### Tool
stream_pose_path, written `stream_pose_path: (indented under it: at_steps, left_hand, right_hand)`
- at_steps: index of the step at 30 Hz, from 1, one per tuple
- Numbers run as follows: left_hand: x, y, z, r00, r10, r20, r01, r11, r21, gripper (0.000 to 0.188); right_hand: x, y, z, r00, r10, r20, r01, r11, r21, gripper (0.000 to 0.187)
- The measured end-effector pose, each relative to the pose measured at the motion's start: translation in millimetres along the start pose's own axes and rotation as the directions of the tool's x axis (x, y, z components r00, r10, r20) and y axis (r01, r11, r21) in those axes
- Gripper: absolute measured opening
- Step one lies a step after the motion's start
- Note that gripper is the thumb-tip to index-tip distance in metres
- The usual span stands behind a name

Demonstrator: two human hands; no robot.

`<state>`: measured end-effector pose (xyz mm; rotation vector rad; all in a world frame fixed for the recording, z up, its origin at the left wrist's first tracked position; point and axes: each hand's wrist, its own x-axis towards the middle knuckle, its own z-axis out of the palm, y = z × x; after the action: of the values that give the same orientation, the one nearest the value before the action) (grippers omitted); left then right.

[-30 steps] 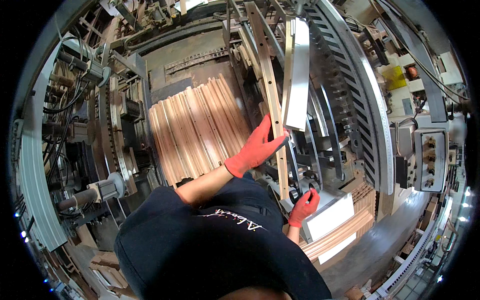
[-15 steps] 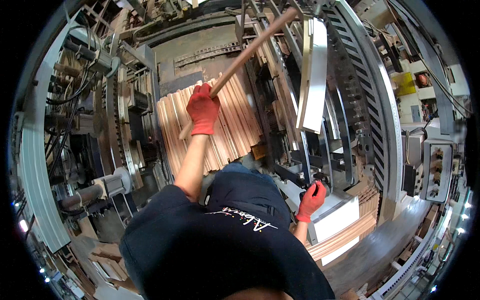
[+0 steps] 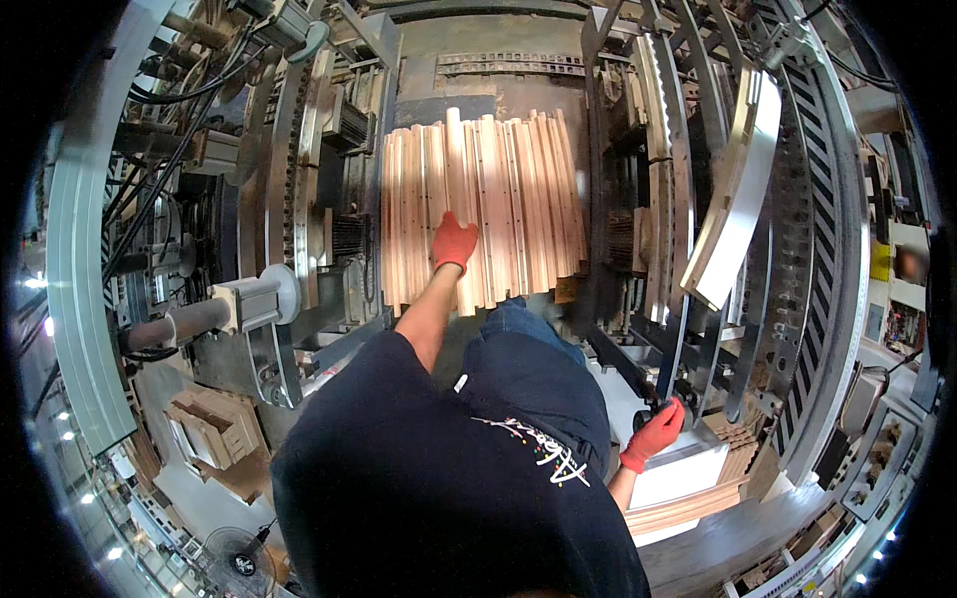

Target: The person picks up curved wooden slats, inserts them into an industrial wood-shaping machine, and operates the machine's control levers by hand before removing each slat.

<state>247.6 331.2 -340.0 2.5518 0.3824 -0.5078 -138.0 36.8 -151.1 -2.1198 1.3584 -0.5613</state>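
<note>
My left hand [image 3: 456,245], in a red glove, is closed around a long wooden strip [image 3: 455,149]. That strip lies lengthwise on a layer of similar pale wooden strips [image 3: 528,204], and its far end juts past theirs. Small dark holes dot several of them. At the lower right, my right hand [image 3: 655,437], also in a red glove, has its fingers curled together beside a black knob-like part [image 3: 648,417] at the near end of a metal rail. What its fingers hold, if anything, is hidden.
Machine frames flank the strips. On the right, a long white-faced piece [image 3: 743,189] leans across the rails. A cylinder with a round plate [image 3: 282,294] protrudes at left. More strips [image 3: 688,506] are stacked by my right hand; cardboard pieces [image 3: 214,429] and a fan [image 3: 239,563] are lower left.
My left hand has brought the strip down from a raised, slanting position onto the other strips, now lined up with them. My right hand stays by the rail end. The whole view has turned.
</note>
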Motion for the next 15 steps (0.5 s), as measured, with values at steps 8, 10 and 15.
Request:
stream_pose_path:
  at_steps: [8, 10, 15]
  left_hand:
    - [-1.4, 22.4, 60.0, 0.977, -0.023, 0.211, 0.037, 0.997, -0.064, 0.080]
    - [11.3, 21.0, 90.8, 0.982, -0.004, 0.189, 0.018, 0.997, -0.073, 0.084]
    - [29.0, 48.8, 147.1, 1.000, 0.021, 0.015, -0.019, 0.995, -0.094, 0.061]
  right_hand:
    - [7.8, -2.2, -5.7, 0.995, -0.013, 0.094, 0.025, 0.992, -0.125, 0.033]
    - [11.7, -8.6, -4.6, 0.995, -0.057, 0.083, 0.070, 0.985, -0.156, 0.035]
    - [5.0, -0.7, -7.5, 0.982, 0.153, 0.111, -0.139, 0.982, -0.130, 0.040]
